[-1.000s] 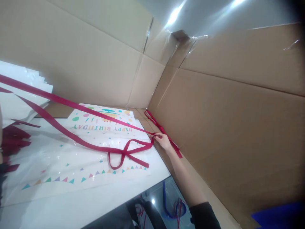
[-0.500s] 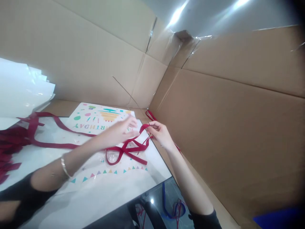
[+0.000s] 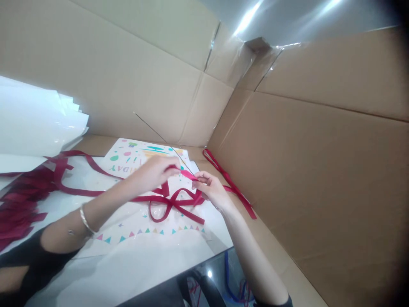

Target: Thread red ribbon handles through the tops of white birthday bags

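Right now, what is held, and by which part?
Red ribbon, at two spots, by left hand and right hand; apparently also a thin rod, lower end, by the right.

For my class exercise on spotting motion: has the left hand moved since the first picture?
Yes, rightward: judged against the printed birthday lettering, the left hand has come from the view's left edge to partly covering it.

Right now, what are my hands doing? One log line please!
left hand: holds red ribbon | right hand: holds same ribbon | thin rod: by right fingers | below: ribbon loop, printed sheet
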A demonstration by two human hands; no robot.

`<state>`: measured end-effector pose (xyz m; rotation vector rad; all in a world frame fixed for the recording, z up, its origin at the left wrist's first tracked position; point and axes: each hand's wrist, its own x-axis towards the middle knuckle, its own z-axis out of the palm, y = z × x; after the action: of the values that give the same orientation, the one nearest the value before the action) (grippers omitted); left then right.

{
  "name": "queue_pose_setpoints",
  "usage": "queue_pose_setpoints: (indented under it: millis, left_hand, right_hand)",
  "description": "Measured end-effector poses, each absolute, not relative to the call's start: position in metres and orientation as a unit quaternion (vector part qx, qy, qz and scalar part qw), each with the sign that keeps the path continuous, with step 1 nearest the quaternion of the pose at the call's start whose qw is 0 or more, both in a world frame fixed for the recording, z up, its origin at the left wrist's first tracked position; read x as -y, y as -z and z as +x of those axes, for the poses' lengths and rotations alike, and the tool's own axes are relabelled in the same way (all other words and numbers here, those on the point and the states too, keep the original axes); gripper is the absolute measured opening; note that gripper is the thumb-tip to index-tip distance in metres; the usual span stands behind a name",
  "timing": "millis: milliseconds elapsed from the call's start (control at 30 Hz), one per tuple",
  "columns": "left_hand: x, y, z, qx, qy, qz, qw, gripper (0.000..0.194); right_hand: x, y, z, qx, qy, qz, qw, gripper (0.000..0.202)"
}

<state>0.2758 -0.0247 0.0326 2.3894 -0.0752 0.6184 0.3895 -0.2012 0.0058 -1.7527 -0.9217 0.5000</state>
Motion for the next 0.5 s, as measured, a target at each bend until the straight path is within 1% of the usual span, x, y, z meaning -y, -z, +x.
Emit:
queue_pose_setpoints:
  millis: [67, 167, 233, 267, 367, 433, 500]
  left_hand:
    - [-0.001, -0.049, 0.265, -0.037, -0.304, 0.879, 0.365, 0.014]
    - [-0.036, -0.074, 0.240, -0.119, -0.493, 0.732, 0.454, 0.013]
    - [-0.053, -0.085, 0.222, -0.141, -0.588, 0.640, 0.474, 0.017]
    - [-0.059, -0.088, 0.213, -0.158, -0.604, 0.631, 0.459, 0.020]
    - [-0.074, -0.090, 0.199, -0.219, -0.593, 0.670, 0.388, 0.031]
    - [-0.080, -0.086, 0.199, -0.217, -0.593, 0.655, 0.414, 0.032]
    - [-0.082, -0.081, 0.207, -0.207, -0.581, 0.632, 0.469, 0.026]
  right_hand:
    - [0.196, 0.008, 0.390, 0.395, -0.197, -0.753, 0.489, 0.022]
    - [0.183, 0.035, 0.386, 0.427, -0.194, -0.781, 0.412, 0.031]
    - [0.174, 0.053, 0.385, 0.450, -0.195, -0.795, 0.358, 0.036]
    - [0.170, 0.060, 0.385, 0.457, -0.191, -0.801, 0.336, 0.032]
    - [0.163, 0.073, 0.396, 0.458, -0.169, -0.824, 0.288, 0.009]
    - [0.165, 0.074, 0.414, 0.436, -0.149, -0.846, 0.270, 0.006]
    - [0.173, 0.069, 0.441, 0.394, -0.124, -0.872, 0.264, 0.010]
